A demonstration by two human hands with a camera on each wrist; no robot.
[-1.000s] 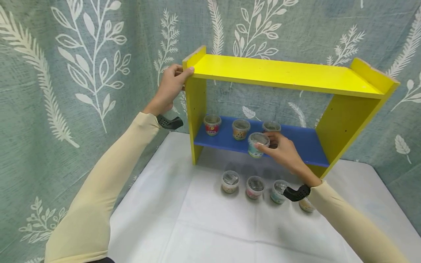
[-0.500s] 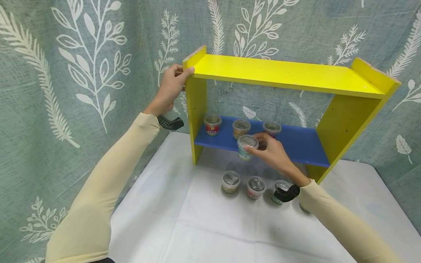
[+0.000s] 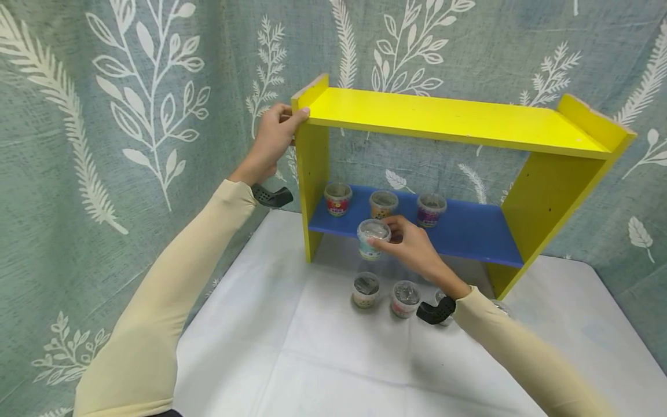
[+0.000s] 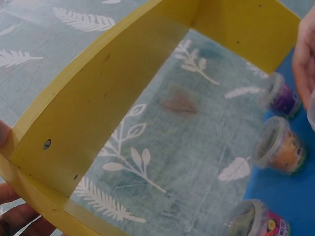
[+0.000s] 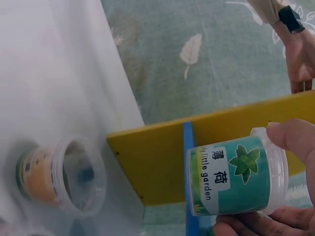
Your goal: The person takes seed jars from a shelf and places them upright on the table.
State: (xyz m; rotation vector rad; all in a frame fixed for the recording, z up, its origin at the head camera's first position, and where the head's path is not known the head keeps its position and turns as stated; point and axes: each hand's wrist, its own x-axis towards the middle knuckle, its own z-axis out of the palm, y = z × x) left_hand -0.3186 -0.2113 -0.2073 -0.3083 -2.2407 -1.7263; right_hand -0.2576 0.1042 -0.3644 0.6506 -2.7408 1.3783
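My left hand (image 3: 273, 136) grips the upper left corner of the yellow shelf unit (image 3: 448, 119), thumb on the front edge; its fingers (image 4: 22, 219) show under the edge in the left wrist view. My right hand (image 3: 414, 246) holds a clear plastic tub (image 3: 371, 248) by its upper part, in front of the blue board (image 3: 469, 231). The right wrist view shows its teal label (image 5: 246, 169) with a green leaf picture and "little garden". Behind it on the board stand a red-labelled tub (image 3: 337, 202), an orange one (image 3: 383, 202) and a purple one (image 3: 430, 213).
Below the board, a pale-labelled tub (image 3: 365, 295) and a pink-labelled tub (image 3: 405, 302) stand on the white tabletop (image 3: 333, 353). Two more are partly covered by my right wrist and sleeve. A leaf-patterned green curtain (image 3: 208, 52) hangs behind and at the left.
My right hand has carried the teal tub leftward and slightly down, from before the purple tub to left of the orange one. The left hand keeps its grip on the shelf corner.
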